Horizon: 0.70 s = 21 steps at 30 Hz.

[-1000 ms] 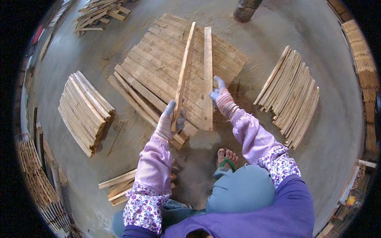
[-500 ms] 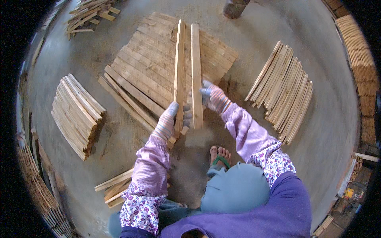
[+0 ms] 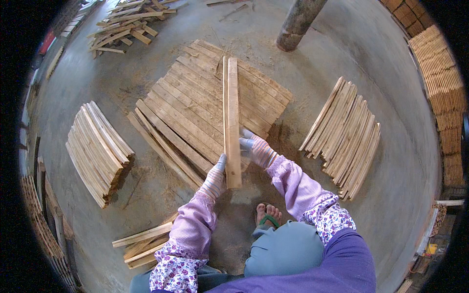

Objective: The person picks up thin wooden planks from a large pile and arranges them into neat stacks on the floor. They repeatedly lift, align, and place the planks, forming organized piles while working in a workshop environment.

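Note:
Two long wooden slats are held up side by side in front of me, pointing away. My left hand (image 3: 215, 177), in a striped glove with grey fingertips, grips the left wooden slat (image 3: 225, 93), mostly hidden behind the other one. Gloved the same way, my right hand (image 3: 257, 148) is closed on the right wooden slat (image 3: 233, 122) from its right side; some fingers are hidden behind it. Under them, a wide layer of slats (image 3: 190, 102) lies on the floor, with a few loose slats (image 3: 163, 139) along its near left side.
Neat slat stacks stand at the left (image 3: 95, 154) and right (image 3: 344, 139). A small pile (image 3: 146, 246) lies near my left forearm. Farther off are a jumbled wood heap (image 3: 129, 24) and a round post (image 3: 298, 24). Tall wood stacks (image 3: 442, 97) line the far right.
The two slats, apart before, now come together, the right one overlapping the left. Both hands have moved closer to each other. The view has tilted up, showing more of the post and wood heap.

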Available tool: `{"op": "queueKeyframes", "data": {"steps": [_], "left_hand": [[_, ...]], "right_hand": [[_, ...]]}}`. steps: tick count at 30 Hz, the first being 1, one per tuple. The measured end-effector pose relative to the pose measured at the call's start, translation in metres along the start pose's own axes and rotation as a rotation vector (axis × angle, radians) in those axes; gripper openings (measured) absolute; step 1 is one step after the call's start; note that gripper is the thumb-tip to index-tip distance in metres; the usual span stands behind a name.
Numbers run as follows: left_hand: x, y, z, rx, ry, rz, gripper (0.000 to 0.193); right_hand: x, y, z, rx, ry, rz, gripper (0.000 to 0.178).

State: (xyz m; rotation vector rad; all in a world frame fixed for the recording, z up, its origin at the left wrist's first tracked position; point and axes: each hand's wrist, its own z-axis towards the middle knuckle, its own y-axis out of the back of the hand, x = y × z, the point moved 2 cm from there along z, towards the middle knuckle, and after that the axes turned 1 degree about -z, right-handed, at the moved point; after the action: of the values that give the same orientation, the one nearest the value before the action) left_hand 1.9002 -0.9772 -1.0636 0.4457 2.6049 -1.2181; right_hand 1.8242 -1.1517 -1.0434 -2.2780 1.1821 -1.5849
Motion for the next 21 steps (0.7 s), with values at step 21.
{"op": "queueKeyframes", "data": {"steps": [21], "left_hand": [[-0.034,-0.019,-0.035,-0.336,-0.54,0.556,0.048]], "right_hand": [[0.062,0.157,-0.054,-1.272,0.73,-1.392,0.038]]}}
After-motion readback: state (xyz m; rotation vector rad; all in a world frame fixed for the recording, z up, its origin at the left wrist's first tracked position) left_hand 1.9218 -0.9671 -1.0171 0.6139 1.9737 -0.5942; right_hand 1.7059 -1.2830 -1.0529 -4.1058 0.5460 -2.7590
